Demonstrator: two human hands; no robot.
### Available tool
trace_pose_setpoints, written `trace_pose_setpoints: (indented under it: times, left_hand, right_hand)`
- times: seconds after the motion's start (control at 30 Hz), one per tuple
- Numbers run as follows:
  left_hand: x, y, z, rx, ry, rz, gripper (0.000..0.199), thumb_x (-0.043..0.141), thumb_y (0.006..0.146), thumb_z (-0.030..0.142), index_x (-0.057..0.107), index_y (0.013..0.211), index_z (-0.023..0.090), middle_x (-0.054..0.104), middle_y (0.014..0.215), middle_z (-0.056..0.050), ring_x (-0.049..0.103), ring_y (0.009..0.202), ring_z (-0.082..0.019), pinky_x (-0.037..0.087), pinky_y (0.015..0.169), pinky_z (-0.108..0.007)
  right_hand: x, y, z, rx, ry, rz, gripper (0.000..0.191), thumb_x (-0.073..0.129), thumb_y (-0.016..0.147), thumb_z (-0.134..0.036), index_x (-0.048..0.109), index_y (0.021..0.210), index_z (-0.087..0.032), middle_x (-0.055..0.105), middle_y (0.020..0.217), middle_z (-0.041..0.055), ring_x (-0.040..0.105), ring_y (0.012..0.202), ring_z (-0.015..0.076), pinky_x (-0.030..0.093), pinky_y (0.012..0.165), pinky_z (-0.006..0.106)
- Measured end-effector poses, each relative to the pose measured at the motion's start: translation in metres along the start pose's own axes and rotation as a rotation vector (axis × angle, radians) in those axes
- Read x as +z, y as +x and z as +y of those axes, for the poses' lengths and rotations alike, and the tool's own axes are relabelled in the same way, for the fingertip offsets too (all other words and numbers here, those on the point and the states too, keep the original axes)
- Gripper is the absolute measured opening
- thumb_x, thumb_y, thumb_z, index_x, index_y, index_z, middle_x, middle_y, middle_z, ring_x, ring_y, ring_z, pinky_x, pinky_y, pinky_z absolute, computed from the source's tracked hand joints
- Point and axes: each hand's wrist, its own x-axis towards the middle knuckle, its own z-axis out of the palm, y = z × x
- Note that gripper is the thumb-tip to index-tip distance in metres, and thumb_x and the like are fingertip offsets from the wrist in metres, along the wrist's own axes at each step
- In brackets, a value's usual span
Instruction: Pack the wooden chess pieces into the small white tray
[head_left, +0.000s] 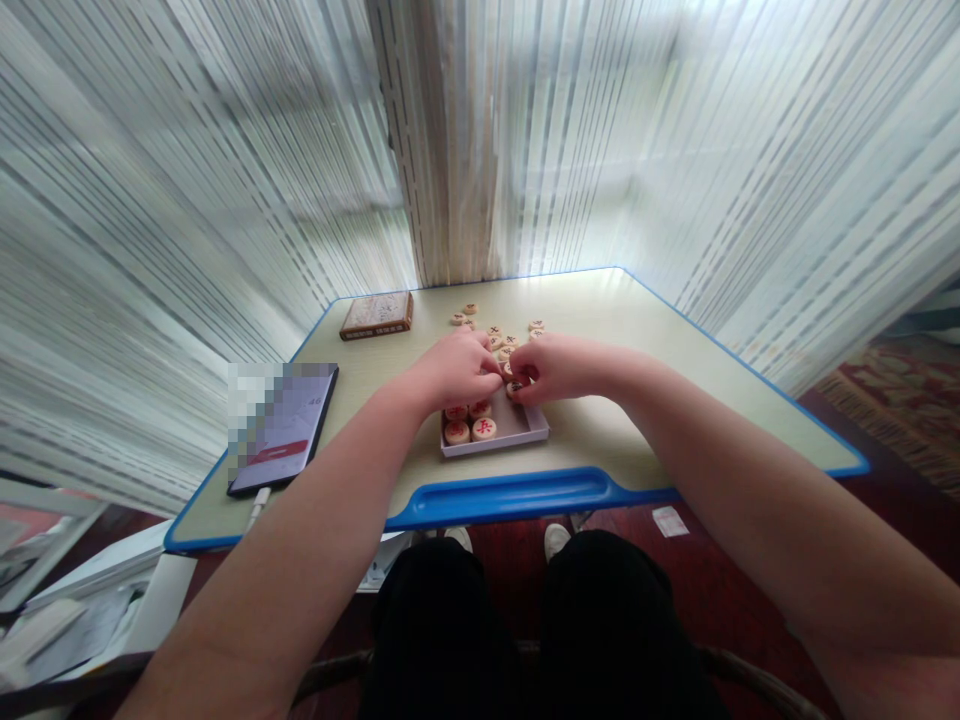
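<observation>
Left hand (465,368) over a shallow white box (512,441) on a pale worktop (622,420), red-marked round pieces (484,429) inside at the near left, right hand (546,368) with curled fingers touching a dark-marked piece (514,390), left fingers' grip unclear

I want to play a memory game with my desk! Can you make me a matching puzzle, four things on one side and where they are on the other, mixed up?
Things:
1. Round wooden pieces with red characters
2. Brown patterned box
3. Black-edged tablet
4. Long blue plastic trough

Places:
A. Along the near edge of the pale table
B. At the table's left side, by a white cable plug
C. Inside the shallow, pale open box
D. Near the table's far left corner

Right pairs: 1-C, 2-D, 3-B, 4-A
</observation>
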Motion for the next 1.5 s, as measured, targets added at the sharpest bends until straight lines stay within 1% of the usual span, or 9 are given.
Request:
trace_pose_setpoints:
  times: [0.23,0.37,0.57,0.7,0.9,1.1,1.27,1.5]
  left_hand:
    - [-0.0004,0.0003,-0.0001,-0.002,0.003,-0.001,0.031,0.049,0.076,0.025,0.078,0.084,0.02,0.059,0.083,-0.007,0.051,0.088,-0.022,0.042,0.078,-0.033]
    - [0.0005,0.0002,-0.001,-0.002,-0.012,0.004,0.031,0.049,0.076,0.024,0.078,0.086,0.02,0.059,0.083,-0.007,0.052,0.089,-0.021,0.042,0.079,-0.032]
    - [0.0015,0.0001,-0.0015,0.004,-0.019,0.017,0.033,0.047,0.076,0.024,0.078,0.085,0.019,0.059,0.083,-0.007,0.052,0.088,-0.021,0.042,0.079,-0.032]
    - [0.0014,0.0003,-0.0016,0.017,-0.024,0.02,0.034,0.047,0.075,0.024,0.078,0.086,0.02,0.059,0.082,-0.007,0.053,0.086,-0.021,0.043,0.077,-0.033]
    - [0.0017,0.0007,-0.0016,0.017,-0.013,0.017,0.034,0.047,0.075,0.024,0.078,0.086,0.02,0.06,0.082,-0.006,0.054,0.085,-0.019,0.043,0.076,-0.03]
    - [0.0015,0.0005,-0.0019,0.027,-0.014,0.021,0.034,0.046,0.074,0.023,0.078,0.085,0.019,0.06,0.082,-0.007,0.055,0.083,-0.02,0.044,0.074,-0.031]
    - [0.0016,-0.0001,-0.0016,0.011,-0.007,0.028,0.035,0.046,0.074,0.024,0.078,0.087,0.02,0.061,0.082,-0.006,0.055,0.082,-0.02,0.044,0.073,-0.029]
    - [0.0026,-0.0003,-0.0031,-0.001,0.011,0.045,0.034,0.046,0.074,0.024,0.078,0.084,0.019,0.061,0.082,-0.007,0.055,0.083,-0.019,0.045,0.075,-0.03]
  right_hand:
    - [0.0008,0.001,0.0001,0.002,0.001,-0.003,0.016,0.058,0.069,-0.032,0.065,0.071,-0.018,0.059,0.061,0.0005,0.042,0.052,0.0112,0.028,0.051,0.026]
    - [-0.0029,-0.001,0.0008,0.014,0.032,0.005,0.018,0.059,0.071,-0.034,0.066,0.074,-0.018,0.06,0.064,0.0016,0.045,0.055,0.0117,0.029,0.051,0.026]
    - [-0.0073,-0.0026,0.0045,0.08,0.041,0.168,0.022,0.061,0.075,-0.033,0.072,0.09,-0.022,0.063,0.072,0.0013,0.048,0.059,0.0115,0.031,0.055,0.024]
    - [-0.0052,-0.0009,0.0052,0.092,0.031,0.159,0.022,0.061,0.076,-0.032,0.074,0.091,-0.024,0.063,0.071,0.0009,0.048,0.059,0.0114,0.031,0.055,0.023]
    - [-0.0043,-0.0004,0.0072,0.077,0.044,0.158,0.023,0.061,0.075,-0.033,0.074,0.092,-0.024,0.065,0.073,0.0013,0.049,0.06,0.0117,0.032,0.055,0.024]
    - [-0.0037,-0.0002,0.0067,0.075,0.052,0.168,0.022,0.061,0.075,-0.03,0.074,0.093,-0.025,0.064,0.072,0.0008,0.049,0.059,0.0114,0.032,0.055,0.023]
    - [-0.0025,0.0002,0.008,0.079,0.057,0.177,0.022,0.062,0.075,-0.03,0.074,0.092,-0.024,0.064,0.073,0.0007,0.049,0.059,0.011,0.032,0.055,0.023]
    - [-0.0032,0.0001,0.0078,0.075,0.054,0.164,0.023,0.062,0.074,-0.031,0.074,0.093,-0.024,0.064,0.075,0.0011,0.049,0.059,0.0111,0.032,0.055,0.023]
